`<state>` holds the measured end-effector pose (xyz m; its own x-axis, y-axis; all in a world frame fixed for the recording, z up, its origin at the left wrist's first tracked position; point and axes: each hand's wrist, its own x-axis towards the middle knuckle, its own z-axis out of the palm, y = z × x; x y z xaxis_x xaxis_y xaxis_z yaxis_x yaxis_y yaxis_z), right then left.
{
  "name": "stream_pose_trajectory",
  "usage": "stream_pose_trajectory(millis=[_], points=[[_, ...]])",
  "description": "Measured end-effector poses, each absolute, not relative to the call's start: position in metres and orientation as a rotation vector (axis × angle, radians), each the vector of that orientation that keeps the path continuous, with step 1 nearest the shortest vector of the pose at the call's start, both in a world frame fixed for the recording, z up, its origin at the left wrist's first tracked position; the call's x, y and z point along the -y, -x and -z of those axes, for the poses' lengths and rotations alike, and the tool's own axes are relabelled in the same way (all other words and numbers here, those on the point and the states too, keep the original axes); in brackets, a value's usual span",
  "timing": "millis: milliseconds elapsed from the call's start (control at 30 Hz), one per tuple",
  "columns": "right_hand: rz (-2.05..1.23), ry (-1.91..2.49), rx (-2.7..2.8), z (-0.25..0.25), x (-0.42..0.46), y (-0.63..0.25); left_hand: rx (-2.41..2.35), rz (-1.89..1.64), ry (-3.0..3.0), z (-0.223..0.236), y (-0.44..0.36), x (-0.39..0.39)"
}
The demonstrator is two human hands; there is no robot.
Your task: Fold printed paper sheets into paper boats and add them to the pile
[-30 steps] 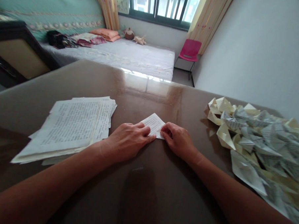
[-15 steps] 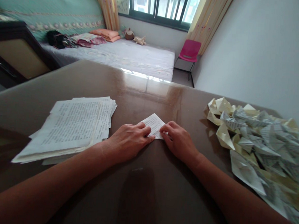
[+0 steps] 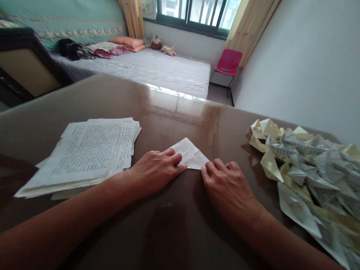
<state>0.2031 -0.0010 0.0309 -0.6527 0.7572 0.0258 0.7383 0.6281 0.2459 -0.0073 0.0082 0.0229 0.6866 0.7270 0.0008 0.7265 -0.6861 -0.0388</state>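
A small sheet of printed paper (image 3: 189, 151), folded into a triangle with its peak pointing away from me, lies flat on the brown table. My left hand (image 3: 156, 168) presses on its left part, fingers curled and thumb along the near edge; that corner is hidden beneath them. At the right corner, my right hand (image 3: 227, 185) grips the paper's tip with thumb and forefinger, the other fingers bent in. Left of my hands sits a stack of printed sheets (image 3: 90, 149). On the right is a heap of folded paper boats (image 3: 309, 168), cream and grey-white.
The glossy brown table (image 3: 175, 115) reaches toward a bed (image 3: 171, 69) by the window. A pink chair (image 3: 229, 62) stands near the white wall on the right. A dark wooden cabinet (image 3: 28, 64) is beyond the table's left edge.
My right hand has slid right and toward me, from the middle of the paper to its right corner, uncovering the right part. My left hand stays in place on the paper.
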Motion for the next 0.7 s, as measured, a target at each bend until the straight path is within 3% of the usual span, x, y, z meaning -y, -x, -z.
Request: stream_pose_trajectory(millis=[367,700], points=[[-0.214,-1.19,-2.915,-0.017,-0.025,-0.207,1.435,0.027,2.675,-0.017,0.029,-0.019],[0.076,-1.199,-3.225,0.011,-0.06,-0.229,1.184,0.124,2.928,-0.029,0.02,-0.021]])
